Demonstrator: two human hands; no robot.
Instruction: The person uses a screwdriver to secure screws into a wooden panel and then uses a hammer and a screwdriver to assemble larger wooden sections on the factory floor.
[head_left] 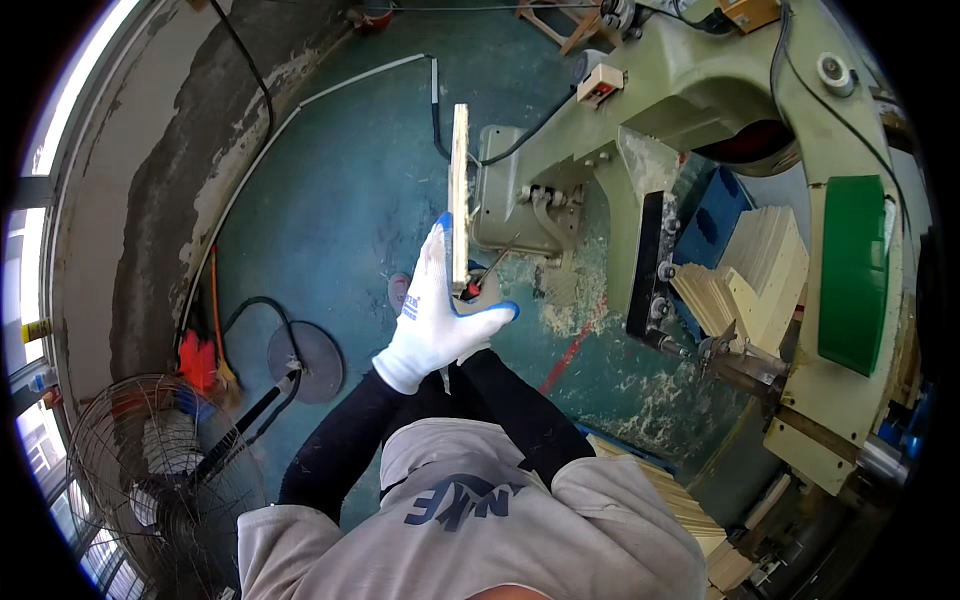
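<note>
My left hand [428,315], in a white glove with blue fingertips, supports a pale wooden board [460,190] seen edge-on. Its fingers lie straight along the board's left face, and the thumb stretches out to the right below it. Behind that thumb, my right hand [488,297] is mostly covered. It holds a slim tool [474,290] with a red and black handle, whose thin shaft points up and to the right beside the board. The tool's exact kind is unclear, and most of the right fingers are hidden.
A large green machine [640,130] fills the right side, with stacked wooden pieces [760,270] beside it. More boards [660,500] lie at lower right. A wire-caged fan [165,480] stands at lower left, near its round base [305,362]. Sawdust covers the floor by a foot pedal [550,225].
</note>
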